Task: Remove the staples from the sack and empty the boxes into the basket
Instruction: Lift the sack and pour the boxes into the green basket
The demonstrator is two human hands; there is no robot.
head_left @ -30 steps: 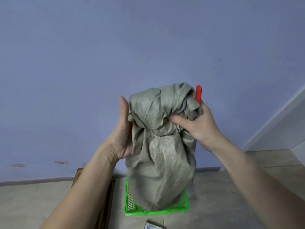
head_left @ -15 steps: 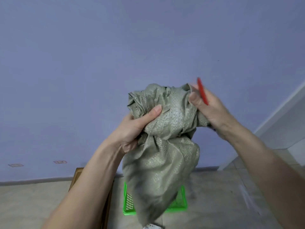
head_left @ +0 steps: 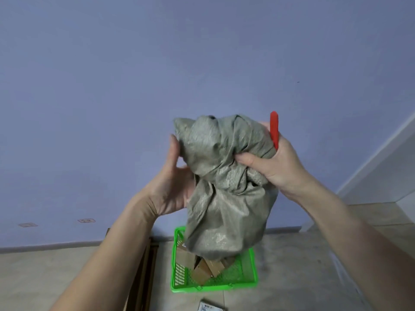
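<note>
one sack, one basket, two hands

Sack: woven plastic cloth, grey-green, rough, slightly shiny, much creased. Basket: bright green plastic, glossy, with mesh walls. Boxes: brown cardboard, matt. Red handle: smooth plastic. Floor: pale tiles, faintly glossy. Wall: matt bluish paint.
</note>
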